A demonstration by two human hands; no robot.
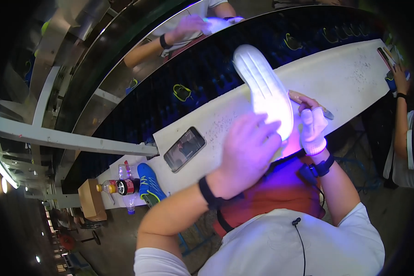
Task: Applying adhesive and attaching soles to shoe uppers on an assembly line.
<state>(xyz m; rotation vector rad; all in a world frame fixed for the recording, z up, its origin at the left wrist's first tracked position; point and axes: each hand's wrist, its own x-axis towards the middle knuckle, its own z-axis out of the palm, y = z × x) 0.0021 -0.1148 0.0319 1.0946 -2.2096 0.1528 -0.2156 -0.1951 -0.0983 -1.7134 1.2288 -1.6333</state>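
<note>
A long white ridged piece (pixel 260 80) with rounded ends glows violet-white in front of me; whether it is a lamp head or a shoe sole I cannot tell. Close to its near end is my left hand (pixel 248 154), blurred by motion, fingers bent. My right hand (pixel 313 124), in a white glove with some fingertips bare, is closed just right of the glowing piece. By its fingers a slim tan-handled tool (pixel 295 95) shows; whether held or lying there is unclear. What lies between my hands is mostly hidden by glare.
A phone (pixel 185 149) lies on the white bench (pixel 354 69). Left of it are a blue shoe (pixel 149 184), bottles (pixel 128 186) and a cardboard box (pixel 92 200). Beyond runs a dark conveyor (pixel 207 80) with shoes. Co-workers' hands (pixel 188 26) appear opposite and at right.
</note>
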